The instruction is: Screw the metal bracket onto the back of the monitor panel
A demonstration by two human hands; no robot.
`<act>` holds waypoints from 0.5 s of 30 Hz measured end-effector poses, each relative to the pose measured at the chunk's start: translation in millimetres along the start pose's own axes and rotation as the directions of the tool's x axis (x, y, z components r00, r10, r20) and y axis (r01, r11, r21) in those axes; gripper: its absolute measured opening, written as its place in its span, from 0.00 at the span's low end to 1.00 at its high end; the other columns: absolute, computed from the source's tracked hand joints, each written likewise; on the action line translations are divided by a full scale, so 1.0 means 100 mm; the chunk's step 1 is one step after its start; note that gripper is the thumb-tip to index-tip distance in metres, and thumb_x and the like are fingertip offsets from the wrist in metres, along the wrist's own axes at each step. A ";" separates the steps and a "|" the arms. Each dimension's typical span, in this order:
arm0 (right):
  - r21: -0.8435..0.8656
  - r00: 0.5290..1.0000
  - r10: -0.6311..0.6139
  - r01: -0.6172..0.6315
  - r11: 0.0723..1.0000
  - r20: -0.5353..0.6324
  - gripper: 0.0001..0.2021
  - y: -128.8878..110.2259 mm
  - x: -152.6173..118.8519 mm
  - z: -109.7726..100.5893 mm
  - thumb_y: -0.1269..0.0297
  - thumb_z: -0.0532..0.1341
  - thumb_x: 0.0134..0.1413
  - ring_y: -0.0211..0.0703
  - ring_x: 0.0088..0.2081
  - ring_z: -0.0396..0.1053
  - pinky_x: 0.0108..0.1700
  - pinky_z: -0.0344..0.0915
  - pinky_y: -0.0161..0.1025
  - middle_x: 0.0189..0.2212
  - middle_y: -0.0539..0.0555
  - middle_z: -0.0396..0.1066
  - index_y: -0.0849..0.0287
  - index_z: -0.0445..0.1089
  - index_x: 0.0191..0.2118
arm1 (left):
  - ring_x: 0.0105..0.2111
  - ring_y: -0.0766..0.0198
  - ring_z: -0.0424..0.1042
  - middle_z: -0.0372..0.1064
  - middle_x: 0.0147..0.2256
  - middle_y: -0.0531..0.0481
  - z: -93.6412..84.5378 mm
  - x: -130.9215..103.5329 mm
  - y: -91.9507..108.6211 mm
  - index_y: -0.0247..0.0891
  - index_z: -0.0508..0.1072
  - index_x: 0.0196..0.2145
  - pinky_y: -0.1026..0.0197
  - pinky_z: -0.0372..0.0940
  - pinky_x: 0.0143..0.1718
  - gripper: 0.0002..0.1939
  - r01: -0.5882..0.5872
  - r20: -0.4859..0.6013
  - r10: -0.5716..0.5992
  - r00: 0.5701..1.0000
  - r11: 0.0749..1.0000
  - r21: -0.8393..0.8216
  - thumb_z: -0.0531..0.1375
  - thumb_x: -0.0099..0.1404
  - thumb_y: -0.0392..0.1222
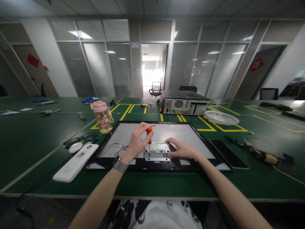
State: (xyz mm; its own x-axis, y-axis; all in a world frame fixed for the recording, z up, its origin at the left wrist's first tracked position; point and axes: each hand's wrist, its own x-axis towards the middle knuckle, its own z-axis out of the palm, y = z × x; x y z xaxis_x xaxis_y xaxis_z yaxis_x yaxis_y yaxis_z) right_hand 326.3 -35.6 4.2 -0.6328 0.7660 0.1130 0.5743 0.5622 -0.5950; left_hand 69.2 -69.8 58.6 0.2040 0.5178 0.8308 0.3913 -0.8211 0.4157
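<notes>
A flat display panel (190,136) with a black frame lies on the green table. Near its front edge a metal bracket (157,155) with ports is set on it. My left hand (140,138) has its fingers closed round an orange screwdriver (149,135), which stands upright with its shaft down at the bracket's left part. My right hand (179,148) rests at the bracket's right end, thumb and fingers apart and touching its edge. Thin wires (114,146) lie on the panel, left of my left hand.
Left of the panel are a white power bank (73,163), glasses (82,138) and a pink bottle (102,117). A black phone (228,153) and a cable bundle (259,154) lie right. Behind stand a computer case (184,103) and a white basket (221,117).
</notes>
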 end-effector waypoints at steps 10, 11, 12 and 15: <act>0.001 1.000 0.011 -0.011 1.000 0.002 0.32 0.00 0.00 0.00 0.50 0.68 0.47 0.56 0.56 0.64 0.60 0.59 0.52 0.57 0.59 0.64 0.57 0.65 0.57 | 0.35 0.63 0.69 0.69 0.34 0.49 -0.07 0.04 0.01 0.42 0.74 0.51 0.58 0.66 0.42 0.16 0.036 0.101 -0.032 0.994 0.998 -0.044 0.60 0.65 0.38; -0.003 1.000 0.013 -0.013 1.000 0.004 0.32 -0.02 -0.01 -0.01 0.51 0.68 0.47 0.56 0.56 0.64 0.60 0.59 0.51 0.57 0.59 0.64 0.57 0.65 0.57 | 0.36 0.63 0.69 0.69 0.35 0.49 -0.08 0.05 0.01 0.42 0.75 0.50 0.58 0.66 0.43 0.16 0.033 0.101 -0.028 0.995 0.998 -0.052 0.61 0.64 0.38; -0.008 1.000 0.016 -0.016 1.000 0.006 0.32 -0.03 -0.01 -0.01 0.51 0.68 0.47 0.56 0.55 0.65 0.60 0.59 0.51 0.56 0.59 0.64 0.57 0.65 0.57 | 0.37 0.63 0.69 0.69 0.36 0.48 -0.09 0.05 0.01 0.42 0.75 0.51 0.58 0.67 0.43 0.17 0.033 0.118 -0.024 0.993 0.997 -0.075 0.61 0.64 0.38; -0.027 1.000 0.026 -0.026 0.999 0.008 0.32 -0.04 -0.01 -0.01 0.50 0.68 0.48 0.56 0.55 0.65 0.59 0.60 0.50 0.56 0.60 0.65 0.58 0.65 0.57 | 0.40 0.63 0.71 0.71 0.40 0.46 -0.15 0.07 -0.01 0.42 0.72 0.55 0.59 0.68 0.43 0.20 0.071 0.224 -0.034 0.974 0.984 -0.163 0.57 0.65 0.35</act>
State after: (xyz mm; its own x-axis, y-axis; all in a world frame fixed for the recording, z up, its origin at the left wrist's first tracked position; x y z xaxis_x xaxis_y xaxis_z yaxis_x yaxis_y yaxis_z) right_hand 325.3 -38.4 7.7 -0.6216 0.7780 0.0915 0.6044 0.5506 -0.5758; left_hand 56.3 -68.6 69.8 0.3865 0.5857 0.7124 0.2533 -0.8102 0.5286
